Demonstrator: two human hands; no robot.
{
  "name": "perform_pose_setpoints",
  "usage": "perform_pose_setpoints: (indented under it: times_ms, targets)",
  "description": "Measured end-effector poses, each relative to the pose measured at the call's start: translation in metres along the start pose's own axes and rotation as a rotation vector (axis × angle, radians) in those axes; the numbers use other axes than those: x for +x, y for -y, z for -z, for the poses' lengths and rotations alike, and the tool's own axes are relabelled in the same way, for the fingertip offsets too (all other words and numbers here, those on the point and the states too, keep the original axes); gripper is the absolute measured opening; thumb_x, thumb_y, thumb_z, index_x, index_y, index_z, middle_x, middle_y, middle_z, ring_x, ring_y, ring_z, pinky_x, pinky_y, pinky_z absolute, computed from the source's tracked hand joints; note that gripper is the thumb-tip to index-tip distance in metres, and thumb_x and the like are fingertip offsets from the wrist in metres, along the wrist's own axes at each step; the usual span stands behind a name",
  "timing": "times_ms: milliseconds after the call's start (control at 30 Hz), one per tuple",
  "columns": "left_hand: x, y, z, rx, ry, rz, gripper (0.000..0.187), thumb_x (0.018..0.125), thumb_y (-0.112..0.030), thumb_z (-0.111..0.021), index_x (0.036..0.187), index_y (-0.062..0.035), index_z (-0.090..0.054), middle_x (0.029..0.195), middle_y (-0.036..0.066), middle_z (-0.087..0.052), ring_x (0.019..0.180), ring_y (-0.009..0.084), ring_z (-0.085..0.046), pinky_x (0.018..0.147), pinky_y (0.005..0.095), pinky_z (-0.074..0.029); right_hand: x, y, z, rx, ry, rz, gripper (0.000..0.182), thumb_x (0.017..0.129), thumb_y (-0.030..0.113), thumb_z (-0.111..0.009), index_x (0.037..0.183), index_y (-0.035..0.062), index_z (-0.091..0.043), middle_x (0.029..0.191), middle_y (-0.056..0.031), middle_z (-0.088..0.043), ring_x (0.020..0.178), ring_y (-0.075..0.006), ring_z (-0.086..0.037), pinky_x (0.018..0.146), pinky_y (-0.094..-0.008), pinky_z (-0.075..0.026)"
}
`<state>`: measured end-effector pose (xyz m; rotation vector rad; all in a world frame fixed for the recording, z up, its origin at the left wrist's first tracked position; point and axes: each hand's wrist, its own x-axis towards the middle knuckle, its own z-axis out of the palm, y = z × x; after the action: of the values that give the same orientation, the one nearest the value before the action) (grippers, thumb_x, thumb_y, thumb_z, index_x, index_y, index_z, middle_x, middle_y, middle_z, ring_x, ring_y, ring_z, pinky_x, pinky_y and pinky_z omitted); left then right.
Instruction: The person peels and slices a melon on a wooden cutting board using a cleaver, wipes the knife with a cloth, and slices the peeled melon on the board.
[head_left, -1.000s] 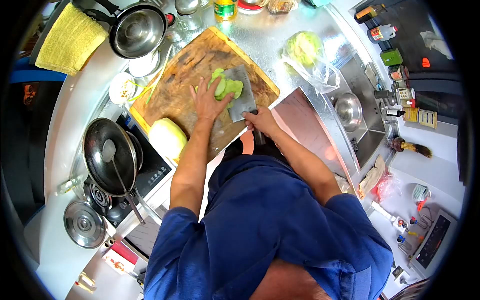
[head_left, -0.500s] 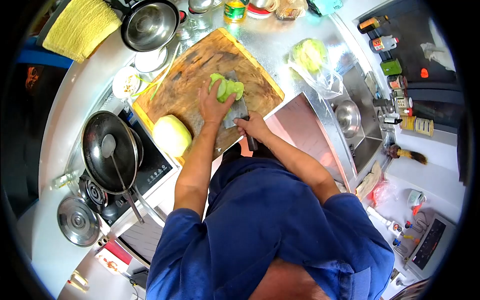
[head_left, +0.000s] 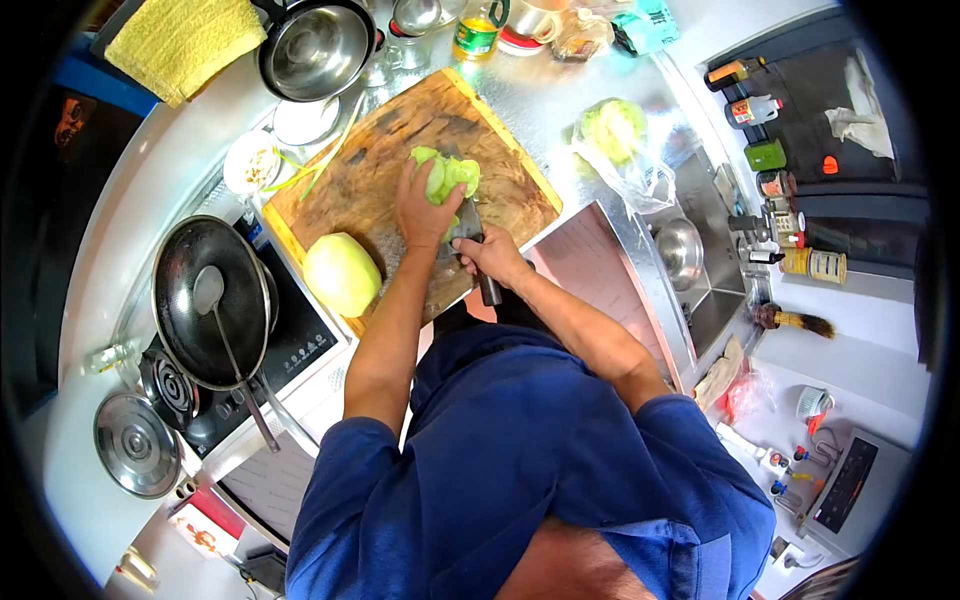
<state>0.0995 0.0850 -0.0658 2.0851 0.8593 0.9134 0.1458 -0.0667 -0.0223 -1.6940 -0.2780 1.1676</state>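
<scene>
My left hand rests over a cluster of pale green vegetable slices on the wooden cutting board, fingers curled against their near-left side. In my right hand is a cleaver, gripped by its dark handle, with the blade turned nearly edge-on beside the slices. A bit of green shows between my left hand and the blade. To the left of my forearm, on the board's near-left corner, lies a large peeled pale green gourd piece.
Scallion stalks cross the board's left edge, by a bowl of chopped bits. A wok with a ladle sits on the cooktop at left. Bagged greens lie right of the board, before the sink holding a metal bowl.
The cleaver has turned from showing its broad face to nearly edge-on, and my right hand has shifted slightly left. My left hand stays on the slices. The whole view has shifted a little.
</scene>
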Motion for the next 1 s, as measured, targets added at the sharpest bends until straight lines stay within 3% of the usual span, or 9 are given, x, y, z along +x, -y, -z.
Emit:
perform_pose_setpoints:
  times_ms: [200, 267, 500, 533, 667, 700, 767, 800, 1000]
  targets:
    - [0.014, -0.020, 0.009, -0.047, -0.035, -0.071, 0.066, 0.075, -0.033, -0.090, 0.132, -0.0095, -0.066, 0.145, 0.021, -0.056, 0.130, 0.0390, -0.057, 0.107, 0.0458, -0.048, -0.014, 0.022, 0.000, 0.010, -0.023, 0.056, 0.018, 0.095, 0.015, -0.074, 0.090, 0.0001, -0.064, 0.071, -0.0050, -0.064, 0.057, -0.0130, -0.062, 0.053, -0.0286, -0.052]
    - [0.017, -0.031, 0.013, -0.008, -0.076, -0.140, 0.066, 0.071, -0.034, -0.091, 0.128, -0.0099, -0.069, 0.142, 0.019, -0.058, 0.124, 0.0392, -0.061, 0.101, 0.0455, -0.052, -0.024, 0.027, 0.001, 0.034, -0.032, 0.080, 0.018, 0.095, 0.015, -0.074, 0.090, 0.0000, -0.064, 0.072, -0.0049, -0.065, 0.057, -0.0128, -0.062, 0.053, -0.0284, -0.052]
    - [0.001, -0.096, 0.011, -0.076, 0.003, -0.262, 0.066, 0.071, -0.035, -0.091, 0.128, -0.0102, -0.069, 0.143, 0.019, -0.058, 0.123, 0.0391, -0.062, 0.098, 0.0454, -0.053, -0.070, 0.014, 0.026, 0.100, -0.133, 0.166, 0.018, 0.095, 0.017, -0.074, 0.095, 0.0005, -0.066, 0.072, -0.0042, -0.065, 0.057, -0.0121, -0.062, 0.054, -0.0285, -0.053]
    - [-0.007, -0.108, 0.009, -0.079, 0.051, -0.220, 0.065, 0.074, -0.034, -0.090, 0.129, -0.0091, -0.069, 0.144, 0.020, -0.058, 0.128, 0.0379, -0.060, 0.103, 0.0448, -0.051, -0.080, 0.008, 0.032, 0.123, -0.176, 0.163, 0.019, 0.093, 0.016, -0.074, 0.097, 0.0000, -0.065, 0.071, -0.0047, -0.065, 0.056, -0.0125, -0.062, 0.053, -0.0290, -0.053]
    - [-0.052, -0.148, -0.024, -0.027, 0.233, -0.337, 0.066, 0.080, -0.036, -0.087, 0.136, -0.0093, -0.066, 0.151, 0.021, -0.053, 0.137, 0.0372, -0.054, 0.112, 0.0437, -0.045, -0.128, -0.041, 0.062, 0.252, -0.264, 0.307, 0.023, 0.092, 0.021, -0.074, 0.098, -0.0008, -0.067, 0.072, -0.0051, -0.067, 0.056, -0.0124, -0.063, 0.053, -0.0299, -0.053]
    - [-0.067, -0.155, -0.035, -0.051, 0.286, -0.348, 0.067, 0.076, -0.034, -0.089, 0.135, -0.0094, -0.067, 0.150, 0.020, -0.053, 0.137, 0.0389, -0.053, 0.110, 0.0451, -0.046, -0.146, -0.055, 0.067, 0.297, -0.308, 0.332, 0.024, 0.092, 0.021, -0.074, 0.099, -0.0010, -0.068, 0.072, -0.0052, -0.067, 0.056, -0.0124, -0.063, 0.054, -0.0302, -0.054]
    - [-0.107, -0.193, -0.044, -0.194, 0.401, -0.386, 0.065, 0.078, -0.032, -0.088, 0.135, -0.0093, -0.066, 0.148, 0.020, -0.055, 0.134, 0.0382, -0.054, 0.109, 0.0454, -0.047, -0.201, -0.063, 0.078, 0.346, -0.435, 0.250, 0.017, 0.094, 0.018, -0.071, 0.097, 0.0022, -0.065, 0.071, -0.0021, -0.064, 0.056, -0.0092, -0.060, 0.053, -0.0266, -0.050]
    - [-0.130, -0.204, -0.054, -0.218, 0.449, -0.442, 0.065, 0.078, -0.031, -0.088, 0.135, -0.0093, -0.066, 0.147, 0.020, -0.055, 0.134, 0.0384, -0.055, 0.109, 0.0453, -0.047, -0.216, -0.087, 0.085, 0.387, -0.482, 0.290, 0.023, 0.092, 0.021, -0.074, 0.097, -0.0012, -0.067, 0.071, -0.0050, -0.067, 0.056, -0.0119, -0.064, 0.056, -0.0305, -0.054]
    - [-0.283, -0.287, -0.100, -0.357, 0.742, -0.639, 0.063, 0.079, -0.034, -0.087, 0.134, -0.0105, -0.067, 0.146, 0.021, -0.056, 0.133, 0.0378, -0.057, 0.109, 0.0441, -0.047, -0.344, -0.182, 0.108, 0.565, -0.894, 0.251, 0.021, 0.092, 0.019, -0.074, 0.096, -0.0007, -0.066, 0.070, -0.0058, -0.066, 0.054, -0.0128, -0.063, 0.053, -0.0302, -0.054]
